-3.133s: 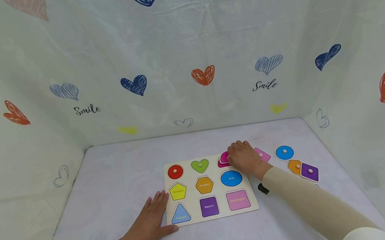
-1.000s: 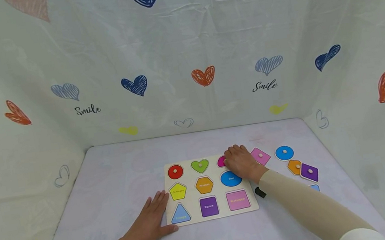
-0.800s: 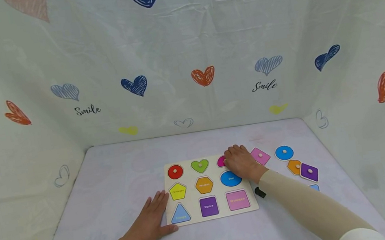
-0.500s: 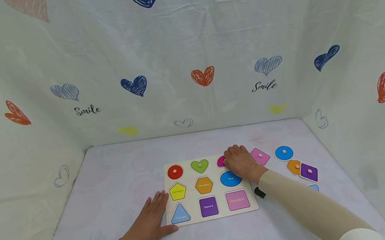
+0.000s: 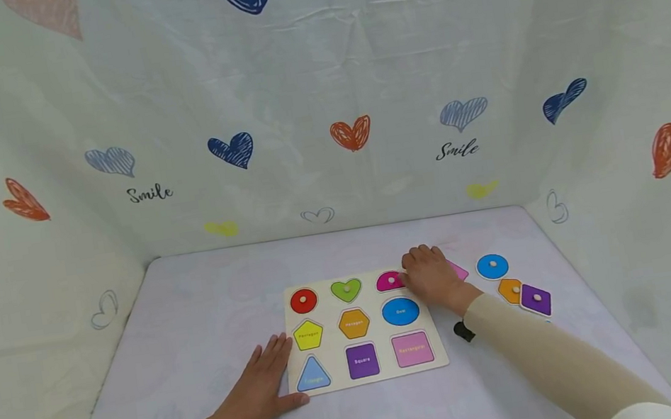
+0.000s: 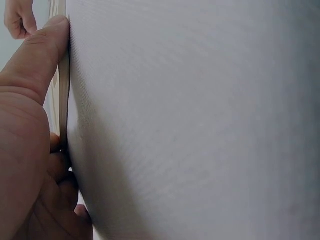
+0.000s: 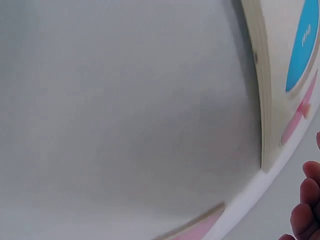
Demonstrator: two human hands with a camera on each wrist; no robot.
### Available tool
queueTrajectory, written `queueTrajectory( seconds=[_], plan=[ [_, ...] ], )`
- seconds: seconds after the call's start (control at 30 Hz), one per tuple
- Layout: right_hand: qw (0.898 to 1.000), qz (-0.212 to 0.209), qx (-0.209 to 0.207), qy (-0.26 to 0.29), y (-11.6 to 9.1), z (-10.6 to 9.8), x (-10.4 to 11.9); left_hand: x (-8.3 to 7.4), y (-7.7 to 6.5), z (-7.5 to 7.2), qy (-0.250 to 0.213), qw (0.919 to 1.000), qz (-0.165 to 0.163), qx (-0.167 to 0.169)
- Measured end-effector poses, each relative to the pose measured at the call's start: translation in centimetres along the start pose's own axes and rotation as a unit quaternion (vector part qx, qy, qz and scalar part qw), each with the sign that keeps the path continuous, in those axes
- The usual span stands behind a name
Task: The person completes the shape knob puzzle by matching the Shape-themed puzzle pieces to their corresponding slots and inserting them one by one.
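A cream shape puzzle board (image 5: 333, 347) lies flat on the table. My left hand (image 5: 256, 387) rests at its left edge with fingers straight, the thumb at the near left corner. A magenta semicircle piece (image 5: 389, 281) with a small knob sits in the top right recess. Just right of that piece hovers my right hand (image 5: 432, 277), fingers loosely bent and holding nothing; the right wrist view shows its fingertips (image 7: 309, 192) apart from the knob. A red circle piece (image 5: 304, 301) and a green heart piece (image 5: 346, 291) sit in the same row.
Right of the board lie a pink piece (image 5: 459, 271) partly behind the right hand, a blue oval piece (image 5: 493, 266), an orange hexagon piece (image 5: 509, 291) and a purple square piece (image 5: 536, 299) overlapping the hexagon. A heart-printed curtain (image 5: 292, 86) surrounds the table (image 5: 223, 282).
The semicircle piece, earlier held tilted over its recess, was lowered into it. My right hand has let go and drawn back to the right. The left hand has stayed put.
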State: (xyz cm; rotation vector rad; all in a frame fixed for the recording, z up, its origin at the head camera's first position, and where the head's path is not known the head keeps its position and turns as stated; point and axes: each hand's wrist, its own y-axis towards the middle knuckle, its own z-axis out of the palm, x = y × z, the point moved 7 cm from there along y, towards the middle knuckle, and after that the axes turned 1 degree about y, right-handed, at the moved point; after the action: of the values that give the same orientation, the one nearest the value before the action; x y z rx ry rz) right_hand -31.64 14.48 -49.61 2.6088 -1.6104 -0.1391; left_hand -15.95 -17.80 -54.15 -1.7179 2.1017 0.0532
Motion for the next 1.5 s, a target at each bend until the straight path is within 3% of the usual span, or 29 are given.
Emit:
queueTrajectory(
  seconds=[0.47, 0.87, 1.27, 1.5],
  plan=[
    [0.999, 0.026, -0.044, -0.007, -2.0, -1.8, -5.0, -0.2, -0.2, -0.2, -0.006, 1.0000, -0.003, 0.001],
    [0.996, 0.024, -0.086, -0.008, -3.8, -2.7, -7.7, 0.2, 0.0, 0.0, -0.007, 1.0000, 0.000, -0.001],
    [0.998, 0.043, -0.043, -0.009, -4.7, -1.6, -9.2, 0.2, 0.1, 0.1, -0.011, 0.9999, -0.001, 0.000],
    [0.998, 0.038, -0.054, -0.018, -6.3, -1.5, -9.9, 0.2, 0.0, 0.0, -0.008, 1.0000, -0.003, 0.001]
  ],
)
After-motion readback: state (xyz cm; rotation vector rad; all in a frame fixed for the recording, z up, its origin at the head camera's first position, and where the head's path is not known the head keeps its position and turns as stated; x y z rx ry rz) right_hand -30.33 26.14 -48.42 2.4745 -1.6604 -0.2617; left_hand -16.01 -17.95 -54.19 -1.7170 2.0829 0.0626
